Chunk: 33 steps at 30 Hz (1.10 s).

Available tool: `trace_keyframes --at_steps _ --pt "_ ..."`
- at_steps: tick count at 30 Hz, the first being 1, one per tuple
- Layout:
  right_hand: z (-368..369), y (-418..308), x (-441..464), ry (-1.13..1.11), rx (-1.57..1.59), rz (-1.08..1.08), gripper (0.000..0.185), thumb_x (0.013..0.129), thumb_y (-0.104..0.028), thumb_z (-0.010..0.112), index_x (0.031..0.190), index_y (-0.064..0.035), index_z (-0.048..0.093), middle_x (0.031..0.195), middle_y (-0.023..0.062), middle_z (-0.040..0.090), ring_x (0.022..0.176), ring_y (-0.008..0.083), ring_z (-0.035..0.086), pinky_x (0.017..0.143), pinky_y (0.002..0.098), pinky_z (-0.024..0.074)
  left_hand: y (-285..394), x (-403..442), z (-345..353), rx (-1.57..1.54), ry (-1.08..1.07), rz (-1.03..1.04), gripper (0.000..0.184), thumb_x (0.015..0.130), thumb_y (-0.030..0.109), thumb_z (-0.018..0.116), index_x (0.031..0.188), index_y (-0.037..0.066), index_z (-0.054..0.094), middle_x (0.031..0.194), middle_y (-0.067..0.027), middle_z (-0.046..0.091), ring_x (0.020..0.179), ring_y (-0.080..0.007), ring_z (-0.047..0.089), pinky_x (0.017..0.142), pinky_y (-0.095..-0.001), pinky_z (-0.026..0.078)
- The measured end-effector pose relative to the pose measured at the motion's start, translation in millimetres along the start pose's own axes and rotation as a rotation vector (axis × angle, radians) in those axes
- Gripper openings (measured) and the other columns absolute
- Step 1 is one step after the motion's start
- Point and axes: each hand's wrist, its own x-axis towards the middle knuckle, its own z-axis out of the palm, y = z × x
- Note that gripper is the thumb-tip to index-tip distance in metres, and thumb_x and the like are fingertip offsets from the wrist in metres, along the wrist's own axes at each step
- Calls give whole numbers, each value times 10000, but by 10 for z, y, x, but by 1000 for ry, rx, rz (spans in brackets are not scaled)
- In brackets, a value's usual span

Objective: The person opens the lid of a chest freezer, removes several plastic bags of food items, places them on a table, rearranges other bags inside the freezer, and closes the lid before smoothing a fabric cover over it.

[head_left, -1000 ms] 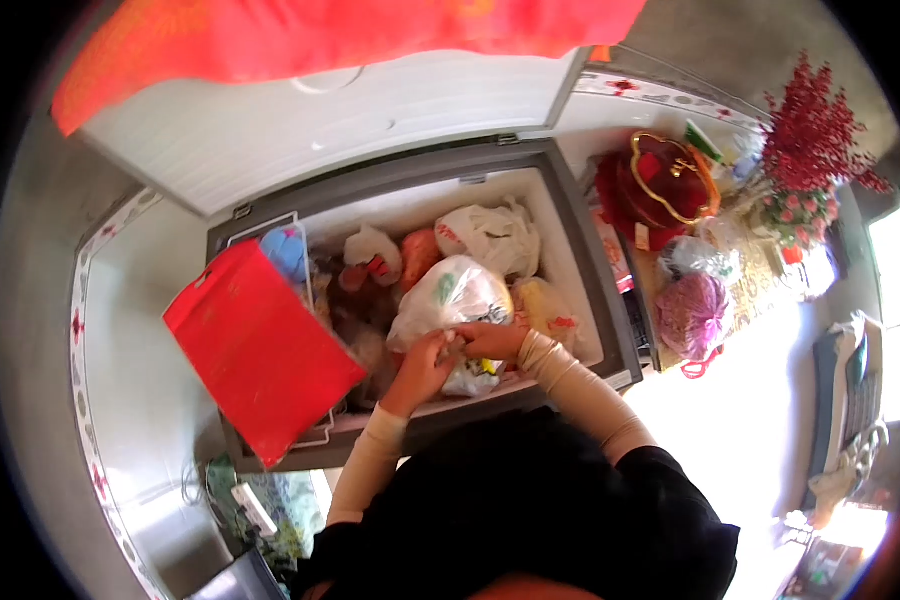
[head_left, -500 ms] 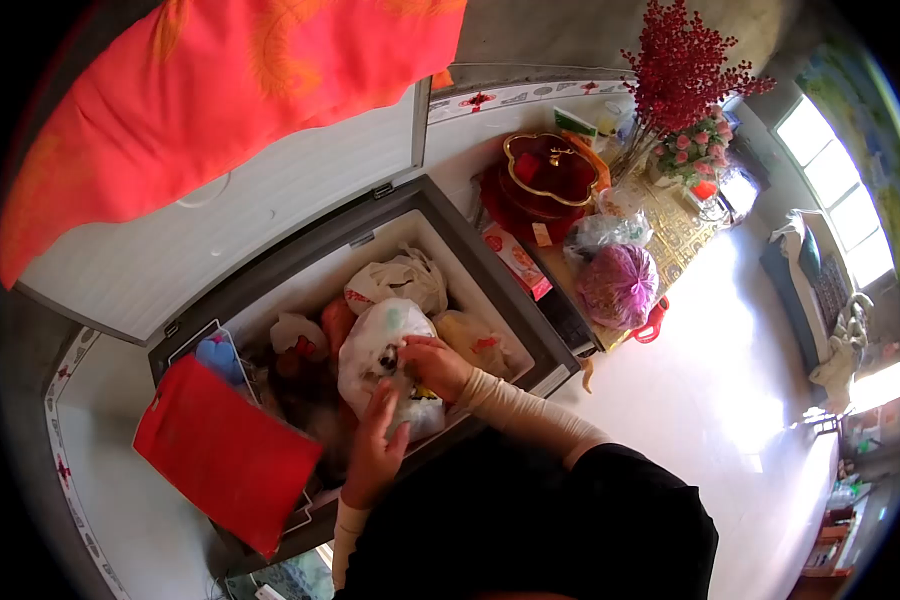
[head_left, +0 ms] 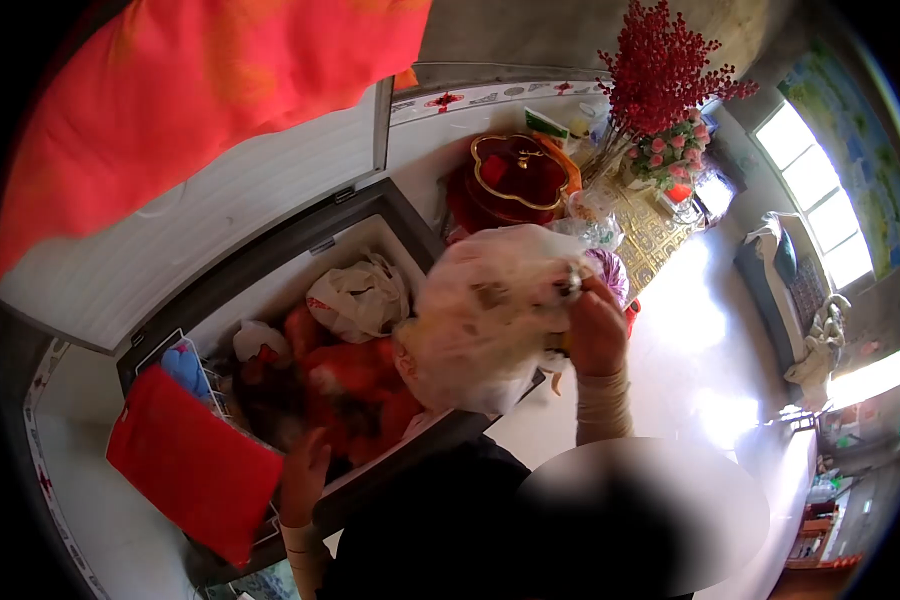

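Observation:
My right hand (head_left: 598, 328) is closed on the gathered top of a bulky white plastic bag (head_left: 485, 310). The bag is lifted over the right end of an open chest freezer (head_left: 400, 210), and what it contains is blurred. Near the freezer's front edge, beside the red cloth (head_left: 195, 460), my left hand (head_left: 305, 475) holds nothing, its fingers apart. Inside the freezer lie a knotted cream bag (head_left: 360, 298), red bags (head_left: 360, 365) and a small white bag (head_left: 258, 342).
The freezer lid (head_left: 200, 220) stands raised, draped with an orange-red cloth (head_left: 240, 90). A wire basket (head_left: 210, 390) holds a blue item (head_left: 183, 368). On the right, a side table with a gold cloth (head_left: 650, 225) bears a red gold-rimmed dish (head_left: 515, 180) and flowers (head_left: 660, 70).
My right hand has lifted the white bag out and to the right, uncovering red bags beneath. My left hand has let go of the bag and moved down-left toward the freezer's front edge.

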Motion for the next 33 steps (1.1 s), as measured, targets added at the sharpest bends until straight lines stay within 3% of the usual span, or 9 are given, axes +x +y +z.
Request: trace_keyframes --at_steps 1,4,8,11,14,19,24,31,33 --pt "-141 -141 36 -80 45 -12 470 831 -132 439 1233 97 354 1164 172 495 1080 256 477 958 368 347 -9 12 47 3 0 -1 266 818 90 520 1072 17 551 1030 -180 578 949 -306 562 811 -338 436" --pt "-669 -450 114 144 -139 -64 419 854 -143 427 1218 62 397 1089 122 535 1013 208 510 897 324 394 49 102 291 103 -75 -44 272 814 94 527 1071 10 554 1046 -181 576 941 -305 569 818 -338 434" --pt "-1612 -873 364 223 -208 -85 373 868 -139 423 1191 49 427 1077 100 540 981 189 517 869 304 403 266 335 652 40 -103 -143 282 822 130 512 1062 -14 547 1028 -180 581 922 -291 577 806 -342 438" --pt "-2371 -1158 584 403 -309 -50 261 869 -155 455 1062 3 530 997 51 570 918 143 527 828 276 403 270 573 920 69 -144 -150 268 822 145 502 1028 -19 551 961 -173 585 862 -275 580 764 -340 445" --pt "-2954 -1471 888 538 -410 -74 157 857 -177 495 853 -44 577 803 7 545 756 100 506 690 244 414 676 789 1086 110 -156 -157 234 814 145 491 981 -7 554 880 -164 568 796 -249 573 720 -330 443" --pt "-3765 -1897 1385 743 -637 0 224 823 -248 568 662 -95 533 592 -19 470 508 83 435 477 235 369 824 834 1292 14 -70 -268 193 801 141 474 919 3 538 804 -156 537 763 -217 562 698 -310 431" --pt "-4878 -1832 1764 735 -724 140 258 798 -249 598 614 -87 515 561 -22 460 476 79 413 451 244 346 943 714 1341 -17 -86 -499 234 784 154 503 945 -11 545 799 -154 559 773 -198 568 707 -302 434" --pt "-6022 -1207 2128 742 -803 197 232 723 -238 650 610 -64 548 561 7 483 462 113 424 431 260 354 1072 584 1430 41 -18 -552 331 775 194 556 1015 -34 555 917 -185 601 857 -207 593 743 -306 446" --pt "-6125 -1102 2352 691 -873 212 236 718 -241 653 602 -66 544 553 7 483 454 112 422 425 261 350 1083 593 1448 78 10 -470 374 782 218 562 1051 -41 547 942 -181 610 877 -210 595 754 -307 449"
